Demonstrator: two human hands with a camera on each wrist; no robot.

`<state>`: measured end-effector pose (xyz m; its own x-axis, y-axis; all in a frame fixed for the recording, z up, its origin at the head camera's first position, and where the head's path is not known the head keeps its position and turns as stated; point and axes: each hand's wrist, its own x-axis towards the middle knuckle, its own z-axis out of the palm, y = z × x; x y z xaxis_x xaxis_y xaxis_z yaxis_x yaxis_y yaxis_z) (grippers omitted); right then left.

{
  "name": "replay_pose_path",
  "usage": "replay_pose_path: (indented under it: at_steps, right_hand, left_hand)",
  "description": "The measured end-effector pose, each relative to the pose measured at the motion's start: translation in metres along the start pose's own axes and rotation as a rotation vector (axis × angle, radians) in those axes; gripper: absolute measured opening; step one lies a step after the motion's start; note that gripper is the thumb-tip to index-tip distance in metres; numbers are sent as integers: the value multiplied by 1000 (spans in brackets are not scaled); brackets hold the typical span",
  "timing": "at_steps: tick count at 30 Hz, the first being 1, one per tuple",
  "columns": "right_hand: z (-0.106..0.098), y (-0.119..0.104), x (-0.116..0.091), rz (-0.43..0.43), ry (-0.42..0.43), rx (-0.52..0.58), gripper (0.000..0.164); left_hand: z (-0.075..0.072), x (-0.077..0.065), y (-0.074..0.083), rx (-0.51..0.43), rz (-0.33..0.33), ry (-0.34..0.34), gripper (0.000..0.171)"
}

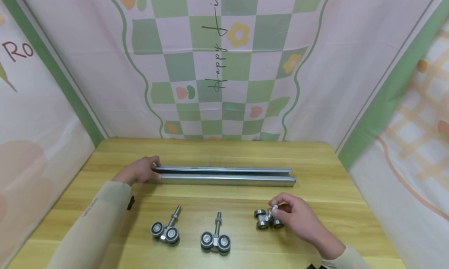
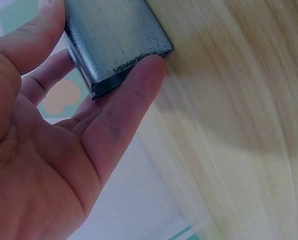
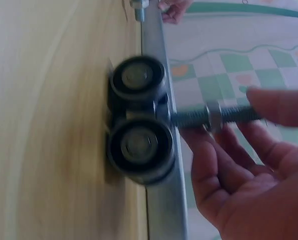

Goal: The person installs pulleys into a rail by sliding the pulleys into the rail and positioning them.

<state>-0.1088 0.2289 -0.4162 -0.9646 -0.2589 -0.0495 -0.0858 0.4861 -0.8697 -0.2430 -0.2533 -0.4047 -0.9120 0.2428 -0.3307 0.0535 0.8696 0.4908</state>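
Note:
A long metal C-channel rail (image 1: pixel 226 180) lies crosswise on the table, its slot facing up. My left hand (image 1: pixel 142 170) grips its left end, with the thumb on the near side and fingers at the far side. In the left wrist view the fingers wrap about the rail's end (image 2: pixel 120 37). Right of the middle, my right hand (image 1: pixel 299 216) pinches the threaded bolt (image 3: pixel 189 119) of a four-wheeled roller trolley (image 1: pixel 262 221). Its wheels (image 3: pixel 137 143) point away from the palm, and a nut (image 3: pixel 214 116) sits partway along the bolt.
Two more roller trolleys stand on the near part of the table: one on the left (image 1: pixel 165 232), its bolt leaning right, and one near the middle (image 1: pixel 215 241). The wooden table (image 1: pixel 224 154) is bordered by printed cloth (image 1: pixel 242 66) at the back and sides.

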Motion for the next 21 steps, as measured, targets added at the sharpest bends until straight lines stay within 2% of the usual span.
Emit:
replay_pose_path:
  at_steps: [4, 6, 9, 14, 21]
  right_hand:
    - [-6, 5, -1, -44, -69, 14, 23]
    - [-8, 7, 0, -32, -87, 8, 27]
    - [-8, 9, 2, -28, -87, -79, 26]
    - [-8, 8, 2, -68, -65, -250, 17]
    - [-6, 9, 0, -69, -57, -273, 26]
  left_hand:
    - [0, 0, 0, 2, 6, 0, 32]
    - [0, 1, 0, 3, 5, 0, 32]
    - [0, 2, -2, 4, 5, 3, 32]
    - [0, 2, -2, 3, 3, -2, 32]
    - [0, 2, -1, 6, 3, -4, 32]
